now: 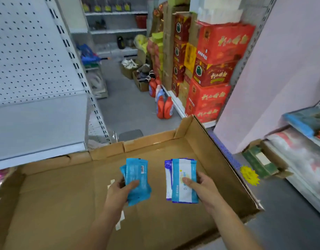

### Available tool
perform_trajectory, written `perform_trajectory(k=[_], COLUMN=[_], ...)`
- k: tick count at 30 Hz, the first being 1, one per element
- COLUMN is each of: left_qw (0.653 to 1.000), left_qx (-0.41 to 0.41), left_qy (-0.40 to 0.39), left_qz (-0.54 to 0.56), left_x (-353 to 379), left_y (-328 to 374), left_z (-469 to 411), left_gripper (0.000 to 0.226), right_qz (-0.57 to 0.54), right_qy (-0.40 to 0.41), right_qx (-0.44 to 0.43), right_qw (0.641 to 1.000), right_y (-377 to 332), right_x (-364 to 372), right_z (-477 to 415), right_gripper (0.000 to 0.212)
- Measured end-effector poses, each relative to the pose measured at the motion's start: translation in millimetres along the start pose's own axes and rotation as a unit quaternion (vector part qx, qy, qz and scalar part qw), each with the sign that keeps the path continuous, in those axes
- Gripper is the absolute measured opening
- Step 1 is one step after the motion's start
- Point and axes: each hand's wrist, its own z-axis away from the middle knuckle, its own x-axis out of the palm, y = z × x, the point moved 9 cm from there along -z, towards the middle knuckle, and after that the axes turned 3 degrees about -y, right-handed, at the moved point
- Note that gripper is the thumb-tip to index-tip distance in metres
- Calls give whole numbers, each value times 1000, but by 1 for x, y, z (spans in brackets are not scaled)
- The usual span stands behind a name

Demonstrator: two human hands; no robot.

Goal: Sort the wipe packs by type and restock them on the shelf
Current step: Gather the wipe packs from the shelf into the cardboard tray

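Note:
My left hand (122,191) grips a small stack of plain blue wipe packs (137,179), barcode side up, with the thumb laid across the top one. My right hand (203,186) holds a stack of white-and-blue wipe packs (182,179), with a purple-edged pack showing behind at its left; the thumb presses on the front pack. Both stacks hover above a wide, shallow cardboard tray (155,147) that has no packs lying in it. A bare grey shelf (38,121) with a pegboard back stands at the left.
Red cartons (218,65) are stacked along the right of the aisle, with orange detergent bottles (164,107) on the floor beside them. Shelves at the right hold wrapped goods (307,121) and a green box (260,161). Bits of white tape (119,224) lie in the tray.

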Motion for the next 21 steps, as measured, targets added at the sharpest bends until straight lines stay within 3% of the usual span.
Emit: perform_trajectory(k=[7, 9, 12, 14, 17, 21], left_qw=[998, 994, 960, 961, 970, 969], left_qx=[-20, -30, -16, 9, 47, 105], left_qy=[65, 83, 178, 193, 173, 178], left_qz=[-1, -64, -214, -196, -163, -139], left_x=[30, 28, 6, -5, -25, -69], left_y=[-22, -25, -14, 0, 15, 42], left_z=[-34, -43, -36, -24, -2, 36], left_gripper=[64, 73, 84, 83, 55, 57], right_qz=[23, 56, 164, 224, 181, 129], right_qy=[-41, -42, -4, 4, -97, -233], right_qx=[31, 30, -13, -69, -116, -131], right_qw=[998, 997, 986, 972, 972, 955], right_y=[-6, -5, -18, -43, -64, -73], right_x=[-12, -10, -14, -8, 42, 135], right_z=[-66, -77, -86, -87, -78, -43], right_gripper=[41, 49, 61, 62, 53, 57])
